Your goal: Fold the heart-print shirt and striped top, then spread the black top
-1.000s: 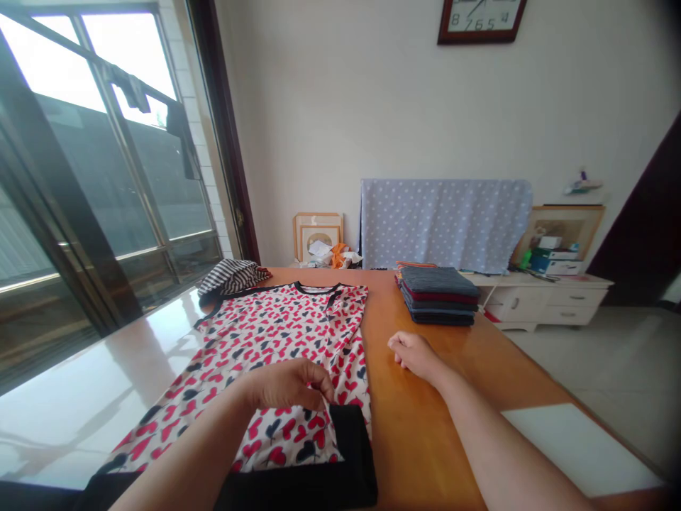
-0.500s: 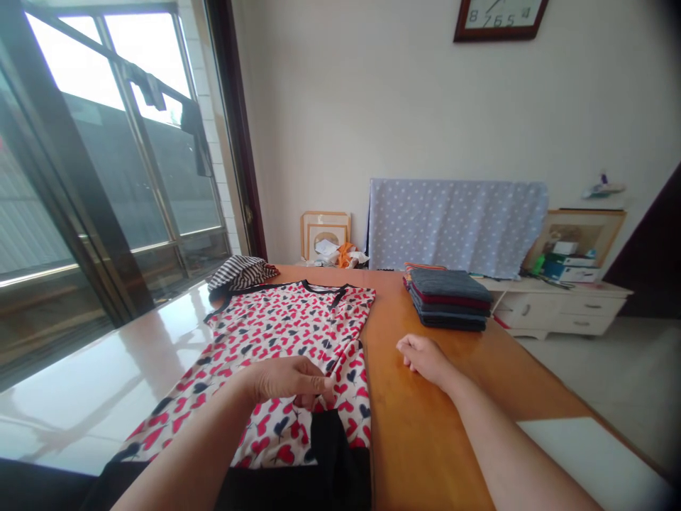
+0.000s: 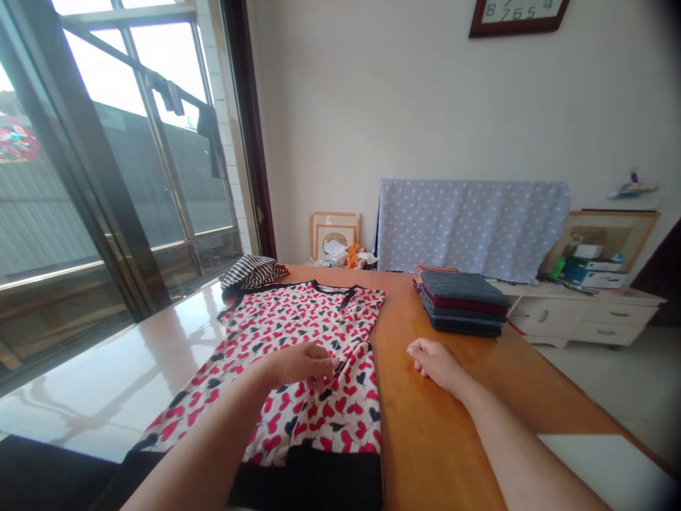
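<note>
A long-sleeved shirt (image 3: 266, 333) with red and dark hearts on white and black trim lies spread on the table, its neckline away from me. One sleeve is folded over its right part, with creases beside my fingers. My left hand (image 3: 306, 365) is over the middle of the shirt, thumb and fingers drawn together and bent down at the cloth. Whether cloth is pinched between them is hidden. My right hand (image 3: 436, 363) is loosely closed by the wooden tabletop, right of the shirt, with nothing visible in it.
A stack of folded clothes (image 3: 462, 305) sits at the table's far right. A striped garment (image 3: 254, 273) is bunched at the far left. Beyond the table stand a dotted cloth cover (image 3: 468, 227) and a white cabinet (image 3: 601, 316). A white sheet (image 3: 596, 468) lies at near right.
My left hand has moved slightly up the shirt, away from the black cuff. That cuff stood raised under the hand and now lies down by the hem. The view has shifted slightly left.
</note>
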The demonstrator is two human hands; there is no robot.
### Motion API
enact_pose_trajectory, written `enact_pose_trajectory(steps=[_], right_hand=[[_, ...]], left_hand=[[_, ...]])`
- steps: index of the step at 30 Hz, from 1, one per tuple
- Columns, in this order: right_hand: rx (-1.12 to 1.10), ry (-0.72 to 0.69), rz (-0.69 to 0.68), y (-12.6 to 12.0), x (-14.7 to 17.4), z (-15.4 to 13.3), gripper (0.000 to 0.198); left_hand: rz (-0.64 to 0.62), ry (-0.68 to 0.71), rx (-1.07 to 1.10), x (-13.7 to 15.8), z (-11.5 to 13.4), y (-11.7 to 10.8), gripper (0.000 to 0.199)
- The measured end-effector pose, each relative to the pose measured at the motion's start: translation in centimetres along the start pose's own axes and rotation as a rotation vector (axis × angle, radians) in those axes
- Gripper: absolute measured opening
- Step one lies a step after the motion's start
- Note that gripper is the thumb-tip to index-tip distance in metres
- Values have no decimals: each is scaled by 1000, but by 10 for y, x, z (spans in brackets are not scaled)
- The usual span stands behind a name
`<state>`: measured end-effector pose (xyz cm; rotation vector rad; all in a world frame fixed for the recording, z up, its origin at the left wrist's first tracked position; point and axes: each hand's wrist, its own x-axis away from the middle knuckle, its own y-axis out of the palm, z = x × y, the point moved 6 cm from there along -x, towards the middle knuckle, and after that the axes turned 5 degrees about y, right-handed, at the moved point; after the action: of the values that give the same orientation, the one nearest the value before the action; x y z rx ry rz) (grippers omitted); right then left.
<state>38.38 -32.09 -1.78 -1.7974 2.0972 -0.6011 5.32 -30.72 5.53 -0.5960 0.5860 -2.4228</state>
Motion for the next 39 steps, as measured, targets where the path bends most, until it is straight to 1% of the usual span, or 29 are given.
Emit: enact_pose_trajectory(steps=[1, 3, 5, 7, 10, 13, 16, 19, 21, 26, 29, 31, 33, 35, 37, 39], right_hand=[[-4, 4, -1, 0, -1, 1, 31], [-5, 7, 0, 1, -3, 4, 31], [3, 2, 5, 1, -6, 6, 32], [17, -8, 8, 2, -7, 8, 33], [36, -18, 22, 2, -8, 11, 35], [51, -20, 49, 4, -8, 15, 36], [108, -39, 106, 6, -8, 15, 36], [257, -79, 184, 6, -7, 9, 31], [368, -84, 207, 8, -6, 4, 27], [557, -22, 231, 13, -2, -8, 14], [623, -10, 217, 15, -2, -15, 8], [652, 0, 204, 15, -5, -16, 5], [662, 10, 186, 14, -11, -16, 2], [643, 35, 152, 15, -21, -13, 4], [549, 108, 106, 15, -33, -10, 7], [392, 184, 84, 16, -47, -11, 9]], left_hand=[[50, -1, -47, -3, -2, -5, 62], [105, -38, -160, -11, -5, -13, 60], [109, -103, -266, -19, -5, -18, 56], [114, -137, -361, -27, -2, -20, 49], [161, -85, -447, -38, 3, -20, 42], [184, 16, -433, -46, 0, -18, 37], [201, 78, -362, -49, -12, -19, 31], [193, 84, -328, -45, -22, -22, 31], [199, 77, -370, -41, -23, -25, 31], [195, 77, -436, -31, -13, -26, 29], [166, 62, -464, -29, -9, -21, 32], [169, 46, -487, -29, -8, -18, 31], [181, 55, -494, -28, -7, -16, 29], [179, 82, -492, -28, -4, -13, 25], [165, 109, -487, -27, -2, -9, 22], [141, 124, -477, -26, 0, -5, 20]])
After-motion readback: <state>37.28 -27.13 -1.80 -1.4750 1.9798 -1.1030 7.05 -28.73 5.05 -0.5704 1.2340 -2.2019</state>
